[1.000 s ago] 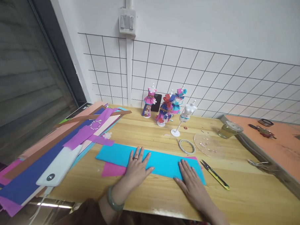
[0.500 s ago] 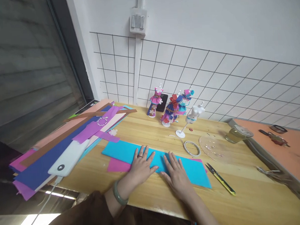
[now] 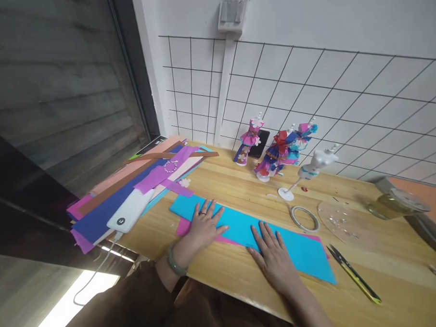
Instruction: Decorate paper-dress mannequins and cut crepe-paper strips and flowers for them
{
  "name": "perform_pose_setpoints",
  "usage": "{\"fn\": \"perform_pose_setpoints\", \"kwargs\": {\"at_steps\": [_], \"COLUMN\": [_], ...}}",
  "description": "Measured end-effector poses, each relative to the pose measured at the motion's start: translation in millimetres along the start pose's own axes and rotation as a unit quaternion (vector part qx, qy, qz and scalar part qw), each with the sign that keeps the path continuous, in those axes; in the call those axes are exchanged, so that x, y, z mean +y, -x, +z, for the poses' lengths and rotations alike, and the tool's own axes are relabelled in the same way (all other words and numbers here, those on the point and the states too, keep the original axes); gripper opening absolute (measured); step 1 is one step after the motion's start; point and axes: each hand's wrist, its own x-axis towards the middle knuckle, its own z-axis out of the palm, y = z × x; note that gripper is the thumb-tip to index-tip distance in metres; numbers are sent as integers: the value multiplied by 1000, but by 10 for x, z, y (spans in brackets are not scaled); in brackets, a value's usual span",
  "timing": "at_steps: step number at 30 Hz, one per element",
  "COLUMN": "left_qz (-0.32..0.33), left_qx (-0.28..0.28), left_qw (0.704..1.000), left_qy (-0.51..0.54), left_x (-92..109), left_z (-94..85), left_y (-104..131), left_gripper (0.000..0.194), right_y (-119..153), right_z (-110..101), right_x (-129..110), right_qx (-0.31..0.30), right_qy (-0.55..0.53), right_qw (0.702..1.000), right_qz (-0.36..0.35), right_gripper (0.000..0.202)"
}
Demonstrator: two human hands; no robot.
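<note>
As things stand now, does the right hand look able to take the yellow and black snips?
Probably yes. The right hand lies flat on the blue sheet, gripping nothing, and the snips lie uncovered on the table beside the sheet's right end; nothing visibly blocks them.

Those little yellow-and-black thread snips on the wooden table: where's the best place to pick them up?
Probably by the rounded handle end of the thread snips, with the right hand coming from above and the near side. They lie flat with their sharp points facing away from the person, so that grip should keep fingers clear.
</note>
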Motion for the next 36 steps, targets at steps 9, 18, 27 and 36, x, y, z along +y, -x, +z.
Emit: {"fn": "perform_pose_setpoints", "kwargs": {"at_steps": [9, 18, 27, 36], "left_qz": [-115, -147, -159, -154], "left_qx": [-26, -38, -28, -35], "left_qw": [993, 988, 986, 986], "left_qy": [-31, -34, -44, -45], "left_x": [-538, -602, -586, -597], "left_z": [-141, -157, -180, -182], "left_y": [84, 82, 77, 75], "left_gripper": [66, 68, 67, 67], "right_y": [3, -6, 291, 643], "right_z": [1, -21, -50, -82], "right_x": [0, -13, 260, 574], "right_qx": [0, -10, -18, -17], "right_qy": [0, 0, 10, 34], "right_qw": [1000, 1000, 999, 995], "right_qz": [0, 4, 49, 93], "right_gripper": [61, 60, 63, 62]}}
